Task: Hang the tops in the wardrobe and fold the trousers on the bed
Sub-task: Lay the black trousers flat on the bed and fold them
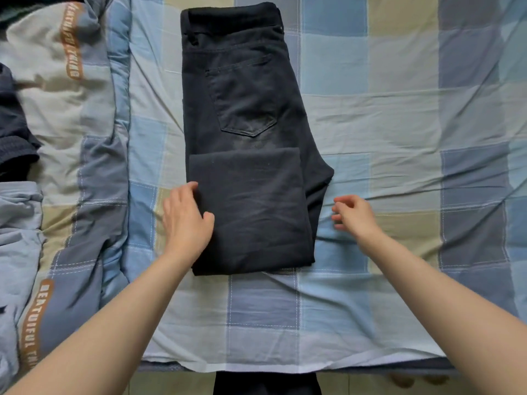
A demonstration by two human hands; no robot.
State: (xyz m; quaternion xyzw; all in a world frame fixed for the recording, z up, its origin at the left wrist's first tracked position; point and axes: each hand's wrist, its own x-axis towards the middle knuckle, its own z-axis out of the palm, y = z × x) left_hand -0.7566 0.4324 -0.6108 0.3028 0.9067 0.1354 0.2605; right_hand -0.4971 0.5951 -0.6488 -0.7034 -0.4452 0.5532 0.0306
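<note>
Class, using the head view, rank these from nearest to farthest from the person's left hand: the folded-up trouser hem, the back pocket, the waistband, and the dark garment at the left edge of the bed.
From the left hand:
1. Folded-up trouser hem: touching the hand, to its right.
2. Back pocket: farther up the trousers.
3. Dark garment: far left edge.
4. Waistband: top of the trousers.

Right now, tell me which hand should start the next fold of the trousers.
Left. The left hand already rests on the trousers' folded leg edge. The right hand hovers off the cloth over the sheet, fingers loosely curled, holding nothing.
</note>
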